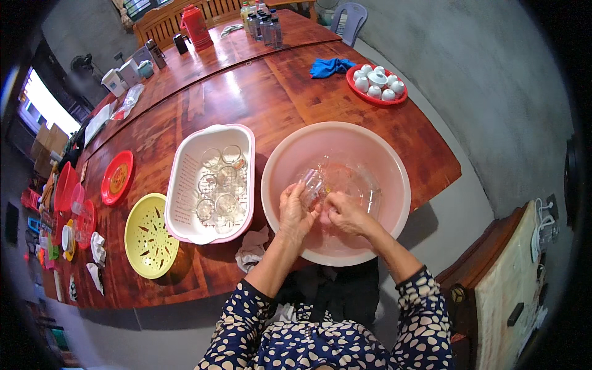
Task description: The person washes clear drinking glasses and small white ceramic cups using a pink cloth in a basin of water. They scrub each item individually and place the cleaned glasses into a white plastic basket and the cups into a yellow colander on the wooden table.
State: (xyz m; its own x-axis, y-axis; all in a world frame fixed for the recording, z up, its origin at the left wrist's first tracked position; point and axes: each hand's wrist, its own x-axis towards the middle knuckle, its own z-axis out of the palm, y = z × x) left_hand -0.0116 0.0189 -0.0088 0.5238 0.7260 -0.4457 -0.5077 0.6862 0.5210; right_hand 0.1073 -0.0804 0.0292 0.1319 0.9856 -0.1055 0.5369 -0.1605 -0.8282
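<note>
Gripping a clear drinking glass (311, 185) over the round pink basin (394, 161) at the near edge of the wooden table (290, 92), the left hand (295, 213) wraps its fingers closed around the glass body, whose long axis tilts up and away to the right, while the right hand (345, 213), fingers pressed together, meets it at the lower end, both hands equally near. Left of the basin: a white rectangular tub (185, 179) of upturned glasses, a yellow perforated strainer (148, 237), a red plate (117, 177). Far edge: blue cloth (330, 66), red tray (357, 86) of white cups, bottles (265, 24); grey concrete floor at right.
</note>
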